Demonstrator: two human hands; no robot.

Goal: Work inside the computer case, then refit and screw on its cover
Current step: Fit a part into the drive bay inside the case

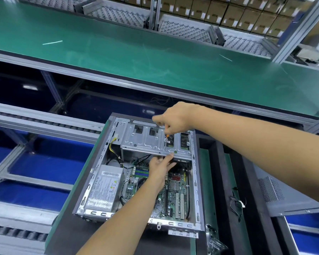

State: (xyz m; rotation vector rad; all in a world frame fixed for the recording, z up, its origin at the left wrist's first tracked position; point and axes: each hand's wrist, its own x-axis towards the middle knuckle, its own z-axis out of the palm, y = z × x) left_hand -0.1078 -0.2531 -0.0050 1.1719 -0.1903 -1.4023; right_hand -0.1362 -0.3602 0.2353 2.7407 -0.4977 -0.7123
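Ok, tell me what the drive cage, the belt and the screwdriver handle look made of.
Drive cage: bare sheet metal, probably steel, dull silver with stamped ribs and holes.
Belt: smooth green sheet, likely rubber or PVC, with a soft sheen and scuffs.
Screwdriver handle: orange, probably plastic; mostly hidden in the right hand.

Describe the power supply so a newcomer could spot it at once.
Find the open computer case lying on the bench. Look in its near-left corner, left of the green motherboard. The power supply is the plain grey metal box bearing a large white printed label.

green conveyor belt (136, 52) on aluminium frame, blue bins (44, 166) below, cardboard boxes (238, 13) stacked behind, roller racks (188, 29).
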